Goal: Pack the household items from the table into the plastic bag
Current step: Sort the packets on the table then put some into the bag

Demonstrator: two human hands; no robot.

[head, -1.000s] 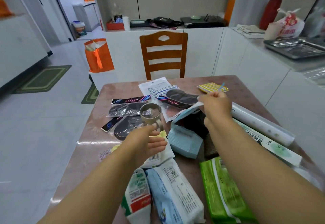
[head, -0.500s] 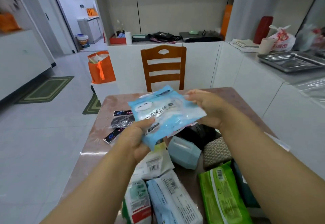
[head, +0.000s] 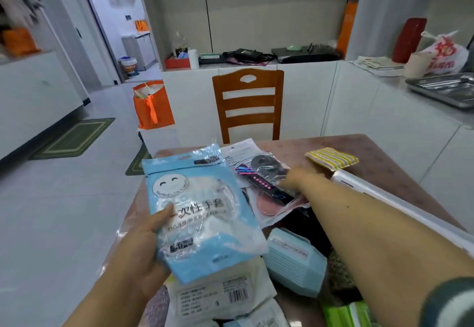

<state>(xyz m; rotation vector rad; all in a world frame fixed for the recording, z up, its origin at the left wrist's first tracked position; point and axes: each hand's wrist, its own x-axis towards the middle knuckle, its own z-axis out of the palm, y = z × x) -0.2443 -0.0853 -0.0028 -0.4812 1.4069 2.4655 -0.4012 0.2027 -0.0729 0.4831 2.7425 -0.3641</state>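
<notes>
Nearest the camera, the blue glove packet (head: 202,213) is gripped at its lower left edge by the left hand (head: 143,247), above the table (head: 379,162). Farther out, the blurred right hand (head: 298,176) is stretched toward the flat packets (head: 266,183); its finger posture cannot be told. One packet should be pinched cleanly, the glove packet kept level.

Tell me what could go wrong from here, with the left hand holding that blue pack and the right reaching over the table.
1. The left hand holds the blue glove pack by one edge only; the slick pack could slip from that grip.
2. The right hand is blurred in motion above the overlapping clear packets; it may drag several at once.
3. The yellow cloth and white roll lie close by and could be knocked.
</notes>
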